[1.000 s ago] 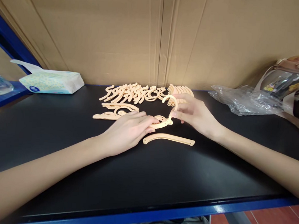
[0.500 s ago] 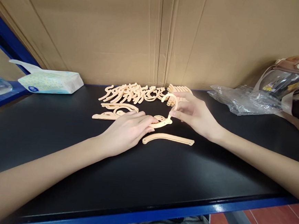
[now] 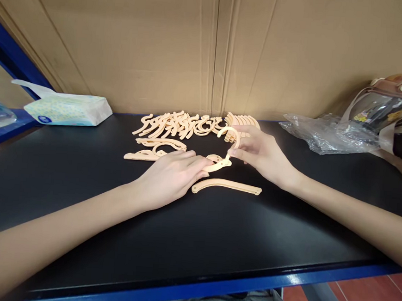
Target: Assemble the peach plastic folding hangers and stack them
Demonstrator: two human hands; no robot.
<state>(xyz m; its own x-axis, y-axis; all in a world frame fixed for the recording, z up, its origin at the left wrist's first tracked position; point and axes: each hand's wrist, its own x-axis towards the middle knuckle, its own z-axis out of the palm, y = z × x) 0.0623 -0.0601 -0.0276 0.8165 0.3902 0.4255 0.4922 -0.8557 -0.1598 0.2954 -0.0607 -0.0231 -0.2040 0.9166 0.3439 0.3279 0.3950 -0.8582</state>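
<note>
One left hand [image 3: 173, 176] grips a peach, curved plastic arm [image 3: 217, 167]; the right hand [image 3: 258, 152] pinches a peach, plastic hook [image 3: 237, 137] upright at that arm's end, between the hands. Off-axis pressure could make the hook slip, jolting the peach, arched plastic strip [image 3: 226, 184] on the hands' near side.

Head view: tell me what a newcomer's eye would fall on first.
Probably the pale hook, upright in the grip of the right hand, with the left hand holding a curved strip below it. Next, likely the heap of pale pieces behind, before the cardboard. The tissue pack at left and brown-lidded bottle at right may follow.
</note>
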